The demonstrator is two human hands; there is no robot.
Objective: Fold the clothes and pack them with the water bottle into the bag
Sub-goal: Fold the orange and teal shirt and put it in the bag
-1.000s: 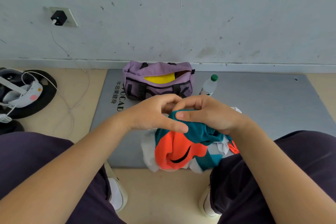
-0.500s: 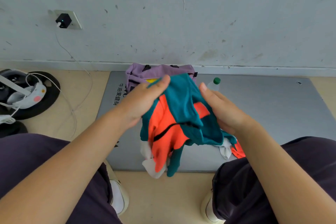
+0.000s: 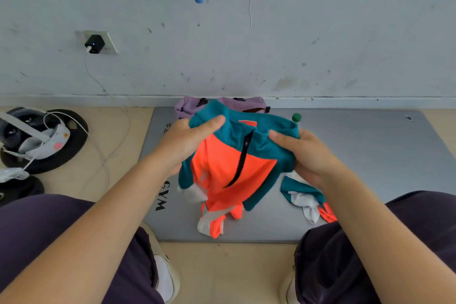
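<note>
Head view looks down past two bare forearms to a grey mat (image 3: 357,155) on the floor, laid against a scuffed wall. Both hands grip one teal-and-orange garment (image 3: 234,163) and hold it up above the mat: the left hand (image 3: 187,143) pinches the teal fabric at the upper left corner, thumb on top, while the right hand (image 3: 303,153) has its thumb over the teal band at the upper right, fingers curled behind. A dark zip line runs down the orange front, and the lower part — orange with white patches — hangs crumpled, its end reaching the mat near the front edge. Another bundle of teal, white and orange cloth (image 3: 306,198) lies on the mat just under the right wrist.

Behind the held garment, the purple bag (image 3: 249,102) sits at the mat's far edge by the wall, mostly hidden. Only the green cap of the water bottle (image 3: 296,117) shows, just right of the bag.

Off the mat to the left, a headset (image 3: 37,140) with white cables rests on a black round weight. A black charger (image 3: 93,44) sits in a wall socket — its cord trails down to the floor.
</note>
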